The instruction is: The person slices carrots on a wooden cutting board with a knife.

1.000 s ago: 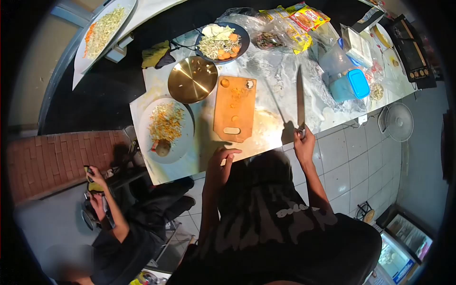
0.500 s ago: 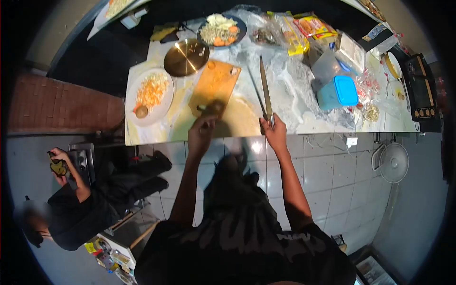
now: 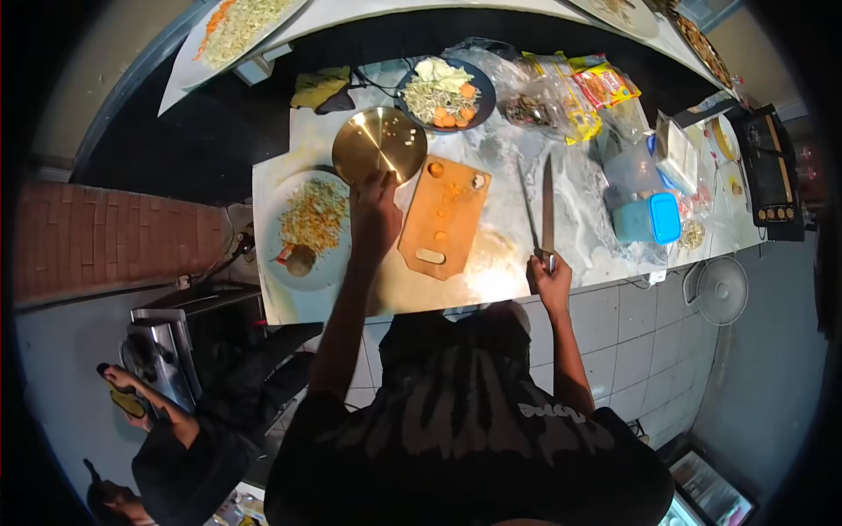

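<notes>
My right hand is closed around the handle of a long knife. The blade points away from me over the marbled table, a thin dark line beside it. My left hand is at the near rim of a round golden plate, its fingers bunched together; whether they grip anything is hidden. Small pale pieces lie on that plate. Between my hands sits an orange cutting board with a handle slot. Left of my left hand, a white plate holds chopped orange and pale food and a round brown item.
A dark plate of sprouts, carrot slices and cabbage stands at the back. Plastic bags and yellow packets lie beyond the knife. A blue-lidded container stands right, near a black oven. Another person works at lower left.
My left hand has moved from the lower end of the cutting board to the golden plate's near rim. The knife stays in my right hand. The camera view has shifted.
</notes>
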A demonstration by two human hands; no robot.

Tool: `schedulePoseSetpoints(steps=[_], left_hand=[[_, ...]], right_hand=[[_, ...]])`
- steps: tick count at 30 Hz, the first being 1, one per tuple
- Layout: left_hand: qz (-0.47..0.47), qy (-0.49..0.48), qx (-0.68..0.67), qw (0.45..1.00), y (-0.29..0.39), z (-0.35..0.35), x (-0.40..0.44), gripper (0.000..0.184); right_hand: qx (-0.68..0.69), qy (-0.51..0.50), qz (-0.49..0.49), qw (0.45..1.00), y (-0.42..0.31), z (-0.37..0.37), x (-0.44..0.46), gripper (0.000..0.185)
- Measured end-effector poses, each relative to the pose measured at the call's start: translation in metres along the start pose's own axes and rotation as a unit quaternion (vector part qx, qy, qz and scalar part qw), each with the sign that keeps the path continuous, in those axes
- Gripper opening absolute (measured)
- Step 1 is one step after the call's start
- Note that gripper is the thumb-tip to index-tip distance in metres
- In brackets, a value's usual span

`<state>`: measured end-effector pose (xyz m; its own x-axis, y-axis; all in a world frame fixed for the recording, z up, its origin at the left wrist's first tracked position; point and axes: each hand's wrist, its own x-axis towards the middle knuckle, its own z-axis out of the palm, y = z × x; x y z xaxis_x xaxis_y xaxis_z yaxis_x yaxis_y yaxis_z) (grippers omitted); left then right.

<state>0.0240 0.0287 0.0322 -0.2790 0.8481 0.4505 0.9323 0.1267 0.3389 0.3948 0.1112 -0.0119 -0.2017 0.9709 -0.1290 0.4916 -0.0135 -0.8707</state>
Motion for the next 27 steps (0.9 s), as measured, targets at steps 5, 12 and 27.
schedulePoseSetpoints(steps=[5, 12, 27], left_hand=[[0.099, -0.120, 0.055, 0.986, -0.069, 0.044, 0.004, 0.034], [0.047, 0.010, 0.009, 0.999, -0.034, 0.000, 0.015, 0.019], [0.079, -0.049, -0.037, 0.995, -0.057, 0.010, 0.021, 0.013]], right_hand=[[0.092, 0.020, 0.098, 0.991, -0.002, 0.006, 0.004, 0.026], [0.086, 0.022, 0.111, 0.990, -0.005, 0.007, 0.002, 0.023], [0.087, 0.048, 0.151, 0.983, -0.016, 0.010, 0.003, 0.013]])
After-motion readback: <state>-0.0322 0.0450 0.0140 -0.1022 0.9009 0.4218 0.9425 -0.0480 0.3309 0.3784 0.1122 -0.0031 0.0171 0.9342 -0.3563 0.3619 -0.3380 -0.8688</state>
